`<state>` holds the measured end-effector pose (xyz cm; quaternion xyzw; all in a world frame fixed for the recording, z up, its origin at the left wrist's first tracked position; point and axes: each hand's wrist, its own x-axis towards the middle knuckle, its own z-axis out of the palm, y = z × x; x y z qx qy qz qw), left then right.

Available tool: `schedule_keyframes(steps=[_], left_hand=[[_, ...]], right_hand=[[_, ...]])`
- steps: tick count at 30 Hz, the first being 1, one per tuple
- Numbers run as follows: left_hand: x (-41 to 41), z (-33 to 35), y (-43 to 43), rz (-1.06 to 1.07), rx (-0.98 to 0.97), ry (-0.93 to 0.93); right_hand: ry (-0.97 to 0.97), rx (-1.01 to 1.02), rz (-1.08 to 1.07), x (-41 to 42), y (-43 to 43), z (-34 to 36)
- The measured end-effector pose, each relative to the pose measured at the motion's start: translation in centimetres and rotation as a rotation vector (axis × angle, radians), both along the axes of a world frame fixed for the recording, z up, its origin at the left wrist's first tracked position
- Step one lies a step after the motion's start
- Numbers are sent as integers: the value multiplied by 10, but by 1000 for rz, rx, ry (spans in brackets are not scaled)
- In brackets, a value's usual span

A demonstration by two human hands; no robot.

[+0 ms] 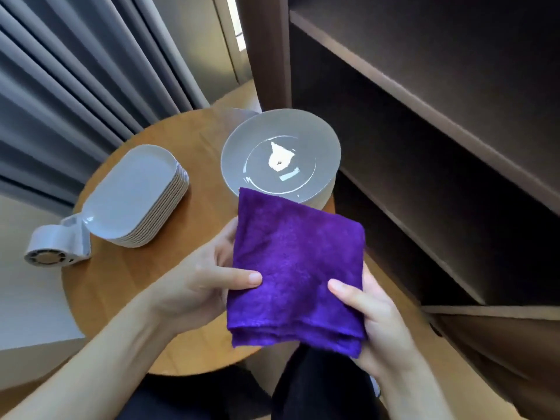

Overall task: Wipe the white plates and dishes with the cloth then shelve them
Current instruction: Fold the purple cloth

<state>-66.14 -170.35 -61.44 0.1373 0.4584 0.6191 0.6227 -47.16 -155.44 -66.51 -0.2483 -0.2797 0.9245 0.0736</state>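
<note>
Over the worktop [121, 283], left grip [194, 286] and right grip [378, 322] pinching a folded purple cloth [297, 268] (thumbs on top)

Daylight enters through window strip [237, 22] at top; strong glare on round plate [281, 165]; shelf unit [424, 116] interior dim, shadowed. Wide-angle bending at frame edges; its boards slightly blurred; purple cloth [297, 268] in sharp focus

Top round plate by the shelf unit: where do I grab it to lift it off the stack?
Probably take the round plate by its left rim, the left hand coming over the table. The rim flares up and out, leaving room for fingers beneath; the shelf unit crowds its right side, and the purple cloth hides its near edge.
</note>
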Motion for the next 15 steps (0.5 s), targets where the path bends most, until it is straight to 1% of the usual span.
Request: schedule_keyframes(steps=[4,7,10,15], left_hand=[[0,54,16,-126,-113,38],[6,105,32,-212,-163,59],[13,161,50,-291,-160,75],[8,240,77,-363,-54,170]], right_hand=[[-224,291,-65,23,5,70],[-327,475,-58,41,19,141],[-380,547,-62,54,36,207],[-399,619,-98,60,61,286]])
